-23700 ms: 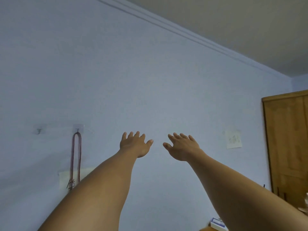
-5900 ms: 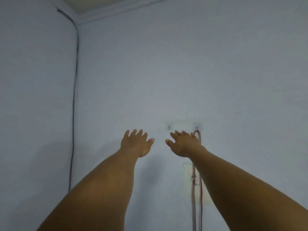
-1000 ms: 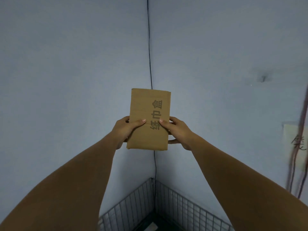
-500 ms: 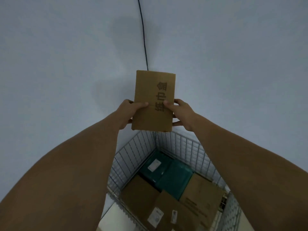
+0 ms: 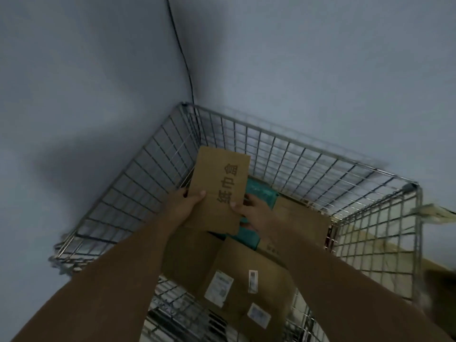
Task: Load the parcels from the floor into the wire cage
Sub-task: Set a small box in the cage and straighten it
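Placing step: the left hand (image 5: 183, 203) and right hand (image 5: 254, 213) pinch the flat cardboard parcel (image 5: 219, 191) by its side edges, thumbs on top, held over the wire cage (image 5: 308, 159) toward its far-left corner. The next move, I judge, is to lower it onto the teal parcels (image 5: 261, 193) beneath, then release.

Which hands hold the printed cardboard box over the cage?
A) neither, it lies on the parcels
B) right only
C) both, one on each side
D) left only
C: the left hand and right hand each grip one side of the cardboard box, thumbs on its printed face, with the wire cage behind and below it.
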Demonstrator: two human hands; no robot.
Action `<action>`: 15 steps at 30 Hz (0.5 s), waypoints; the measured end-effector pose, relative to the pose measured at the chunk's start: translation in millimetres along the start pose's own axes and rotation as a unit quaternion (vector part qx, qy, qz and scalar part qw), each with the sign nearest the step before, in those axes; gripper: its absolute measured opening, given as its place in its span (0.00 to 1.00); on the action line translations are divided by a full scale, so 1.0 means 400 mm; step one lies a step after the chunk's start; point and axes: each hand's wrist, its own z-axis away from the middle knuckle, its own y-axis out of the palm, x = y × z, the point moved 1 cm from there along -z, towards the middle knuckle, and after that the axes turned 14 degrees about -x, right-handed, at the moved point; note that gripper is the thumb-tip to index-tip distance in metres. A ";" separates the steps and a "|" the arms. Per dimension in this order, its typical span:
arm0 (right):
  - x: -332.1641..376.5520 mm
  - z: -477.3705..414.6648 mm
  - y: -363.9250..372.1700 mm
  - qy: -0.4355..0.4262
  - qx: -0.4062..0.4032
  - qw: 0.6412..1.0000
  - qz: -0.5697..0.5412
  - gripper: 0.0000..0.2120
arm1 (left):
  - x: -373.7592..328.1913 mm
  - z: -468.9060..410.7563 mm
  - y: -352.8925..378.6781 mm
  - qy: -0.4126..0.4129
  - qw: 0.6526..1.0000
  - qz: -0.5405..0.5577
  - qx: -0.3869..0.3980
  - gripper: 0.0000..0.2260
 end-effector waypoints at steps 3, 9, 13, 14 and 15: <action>-0.123 -0.155 0.084 0.023 -0.018 1.000 -0.009 0.23 | 0.137 -0.165 0.058 -0.013 1.000 -0.016 0.015 0.18; -0.230 -0.436 0.286 0.095 -0.046 0.994 -0.031 0.23 | 0.310 -0.505 0.145 -0.002 0.997 -0.079 -0.025 0.18; -0.262 -0.566 0.360 0.105 -0.031 0.992 -0.065 0.35 | 0.352 -0.663 0.200 0.131 0.973 -0.168 -0.092 0.19; -0.264 -0.586 0.369 0.105 -0.038 0.991 -0.080 0.38 | 0.363 -0.693 0.213 0.176 0.961 -0.194 -0.094 0.20; -0.264 -0.604 0.378 0.100 -0.048 0.990 -0.090 0.41 | 0.372 -0.720 0.223 0.217 0.945 -0.226 -0.096 0.22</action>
